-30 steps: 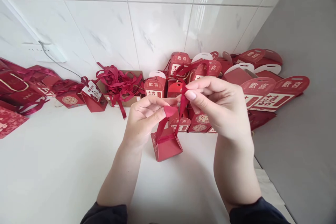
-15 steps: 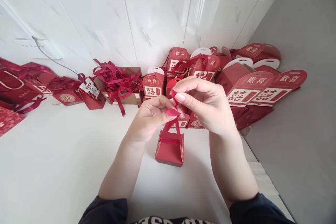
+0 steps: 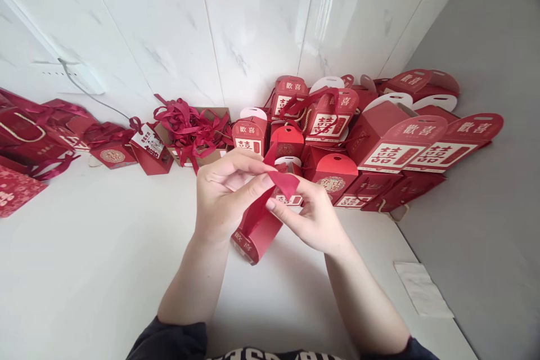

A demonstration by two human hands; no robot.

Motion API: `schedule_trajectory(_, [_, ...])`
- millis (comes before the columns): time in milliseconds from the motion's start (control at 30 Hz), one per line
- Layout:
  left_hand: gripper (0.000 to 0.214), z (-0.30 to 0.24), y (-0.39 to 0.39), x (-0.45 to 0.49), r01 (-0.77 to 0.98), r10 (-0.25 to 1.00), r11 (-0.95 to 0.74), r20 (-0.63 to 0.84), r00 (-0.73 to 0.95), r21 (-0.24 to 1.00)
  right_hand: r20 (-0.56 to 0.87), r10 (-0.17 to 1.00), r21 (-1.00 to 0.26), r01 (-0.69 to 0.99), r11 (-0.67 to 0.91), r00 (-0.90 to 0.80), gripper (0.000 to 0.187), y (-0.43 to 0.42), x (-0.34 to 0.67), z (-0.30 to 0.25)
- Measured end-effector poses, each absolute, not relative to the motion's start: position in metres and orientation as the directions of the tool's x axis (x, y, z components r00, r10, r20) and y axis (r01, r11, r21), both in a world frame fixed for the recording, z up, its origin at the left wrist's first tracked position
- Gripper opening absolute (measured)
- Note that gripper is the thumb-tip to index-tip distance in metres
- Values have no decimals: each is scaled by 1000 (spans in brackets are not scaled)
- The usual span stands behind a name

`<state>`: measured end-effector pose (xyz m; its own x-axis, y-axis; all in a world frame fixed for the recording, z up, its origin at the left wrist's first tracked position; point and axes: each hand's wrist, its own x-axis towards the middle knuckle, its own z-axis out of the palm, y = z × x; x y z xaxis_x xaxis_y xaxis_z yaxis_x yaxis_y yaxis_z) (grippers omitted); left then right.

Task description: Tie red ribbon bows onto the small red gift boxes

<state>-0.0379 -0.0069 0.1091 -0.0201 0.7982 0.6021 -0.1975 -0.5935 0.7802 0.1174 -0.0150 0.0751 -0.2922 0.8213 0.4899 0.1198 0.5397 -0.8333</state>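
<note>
Between thumb and forefinger, my left hand (image 3: 230, 197) pinches a red ribbon (image 3: 286, 184) in front of my chest. My right hand (image 3: 314, 216) is closed around the same ribbon from the other side, its thumb just below the fold. Some of the ribbon is hidden by the fingers. Under the hands, a small red gift box (image 3: 265, 230) hangs or stands tilted, one printed rounded end turned toward the lower left. Ribbon runs down from the hands to this box. Whether the box touches the table I cannot tell.
Behind the hands, many red gift boxes (image 3: 383, 154) are stacked against the tiled wall. A cardboard box (image 3: 219, 156) holds a heap of loose ribbons (image 3: 189, 124). More red boxes and bags (image 3: 112, 154) line the left. A white paper (image 3: 423, 289) lies at the right edge.
The small box has turned and tilted, its printed end now facing lower left. My right hand has moved down and left, my left hand slightly left. The ribbon now shows a wide fold.
</note>
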Motion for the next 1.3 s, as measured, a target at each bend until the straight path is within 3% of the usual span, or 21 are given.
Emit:
schedule_trajectory(167, [5,109,-7,-35,-168,829,-550,559,12,818,480,834,-828,172,533,-274,14,-12,113,71])
schedule_trajectory(367, [6,107,-6,-34,-175,778,-611,627,49,772,516,787,-847,-64,528,-337,33,-15,116,62])
schedule_trajectory(567, [7,108,-21,-42,-71,787,-600,603,127,797,492,787,-821,101,562,-373,20,-18,118,65])
schedule_trajectory(700, [32,99,5,-107,145,842,-537,537,42,831,414,800,-857,109,503,-435,22,-17,123,69])
schedule_trajectory(767, [52,85,32,-170,345,840,-446,519,-155,826,377,812,-879,103,465,-445,23,-16,125,70])
schedule_trajectory(800, [61,76,44,-206,501,818,-313,497,-288,807,361,818,-891,92,444,-447,23,-16,126,70])
schedule_trajectory(867, [66,54,59,-277,735,783,231,326,-529,638,334,825,-909,77,410,-456,23,-16,127,70])
schedule_trajectory(900, [66,43,60,-308,728,764,345,273,-584,593,327,825,-911,77,405,-460,24,-16,127,70])
schedule_trajectory(1067, [65,-22,28,-383,676,712,596,104,-695,434,321,826,-899,126,420,-464,26,-14,127,67])
schedule_trajectory(1300, [71,-77,18,-399,690,699,671,81,-711,270,320,823,-884,165,438,-469,25,-12,135,65])
